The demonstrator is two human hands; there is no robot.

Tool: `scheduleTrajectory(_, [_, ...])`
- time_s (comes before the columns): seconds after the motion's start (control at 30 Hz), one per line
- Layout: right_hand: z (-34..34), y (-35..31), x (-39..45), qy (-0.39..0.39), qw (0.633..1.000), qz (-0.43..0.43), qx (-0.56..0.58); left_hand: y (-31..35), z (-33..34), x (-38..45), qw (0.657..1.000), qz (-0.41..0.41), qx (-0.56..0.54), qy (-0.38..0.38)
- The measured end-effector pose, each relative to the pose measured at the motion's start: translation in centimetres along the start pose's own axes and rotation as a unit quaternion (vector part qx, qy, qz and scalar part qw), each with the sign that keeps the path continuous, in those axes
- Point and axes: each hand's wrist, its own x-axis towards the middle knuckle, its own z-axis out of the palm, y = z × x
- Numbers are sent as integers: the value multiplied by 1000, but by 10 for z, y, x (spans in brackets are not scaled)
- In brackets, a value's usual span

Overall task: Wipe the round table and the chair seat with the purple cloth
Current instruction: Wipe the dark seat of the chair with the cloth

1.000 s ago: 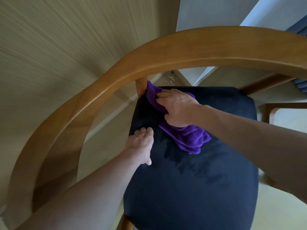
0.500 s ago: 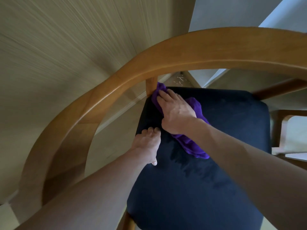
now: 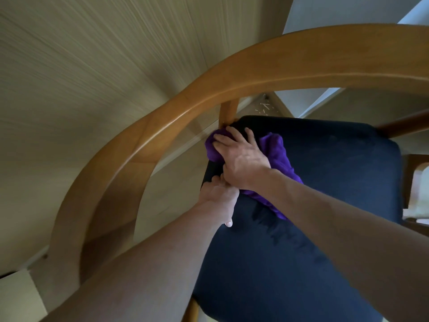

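Observation:
The dark blue chair seat [image 3: 325, 228] fills the lower right of the view. A purple cloth [image 3: 276, 154] lies bunched on its far left corner, beside a wooden post. My right hand [image 3: 241, 159] presses down on the cloth with spread, fairly straight fingers, covering its middle. My left hand [image 3: 220, 196] rests on the seat's left edge just below the right hand and touches it, thumb pointing down; its fingers are partly hidden. Darker damp streaks [image 3: 274, 226] mark the fabric below the cloth. The round table is out of view.
The chair's curved wooden back rail [image 3: 209, 98] arcs over the seat from lower left to upper right. A wooden post [image 3: 228, 110] joins the rail to the seat. Pale wood-grain floor [image 3: 81, 77] lies left; another wooden frame [image 3: 415, 163] stands at the right edge.
My right hand has pushed the cloth left toward the seat's corner at the post. My left hand stayed on the seat edge, and the two hands now touch.

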Motion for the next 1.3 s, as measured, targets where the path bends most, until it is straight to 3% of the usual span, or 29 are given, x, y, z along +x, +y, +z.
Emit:
scheduleTrajectory(0.13, [3, 7, -3, -67, 983, -162, -57, -3, 1, 0, 1000, 9, -24, 0])
scheduleTrajectory(0.23, [-10, 27, -6, -67, 967, -196, -145, -3, -1, 0, 999, 6, -31, 25])
scheduleTrajectory(0.3, [-13, 33, -11, -27, 975, -152, -158, -3, -3, -1, 999, 7, -30, 34])
scheduleTrajectory(0.47, [-1, 30, -24, 114, 988, 91, -57, -2, -3, 1, 999, 11, -26, 28])
scheduleTrajectory(0.57, [11, -3, -12, 91, 983, 157, -10, -5, 0, 2, 999, 27, -7, 27])
scheduleTrajectory(0.63, [15, -13, -5, 45, 996, 77, -10, -7, 2, 1, 999, 36, -6, 20])
scheduleTrajectory(0.73, [-3, 22, -11, -26, 993, -98, -69, -7, 2, 0, 998, 30, -36, 43])
scheduleTrajectory(0.8, [-15, 55, -20, -35, 979, -134, -147, -5, 1, 0, 997, 27, -45, 48])
scheduleTrajectory(0.87, [-26, 78, -32, 20, 985, -76, -156, -5, 0, 0, 998, 26, -42, 43])
scheduleTrajectory(0.97, [-28, 82, -49, 121, 979, 148, -72, -5, 0, 1, 998, 28, -35, 45])
scheduleTrajectory(1.07, [-12, 47, -45, 104, 950, 293, -3, -5, 1, 1, 998, 34, -31, 49])
scheduleTrajectory(1.17, [5, 22, -47, 77, 972, 222, 20, -6, 0, 0, 998, 35, -31, 51])
scheduleTrajectory(1.23, [11, 27, -65, 16, 994, 107, -29, -6, -1, -1, 998, 34, -39, 45])
scheduleTrajectory(1.3, [10, 44, -84, -41, 993, 18, -111, -7, -2, -2, 998, 32, -43, 42])
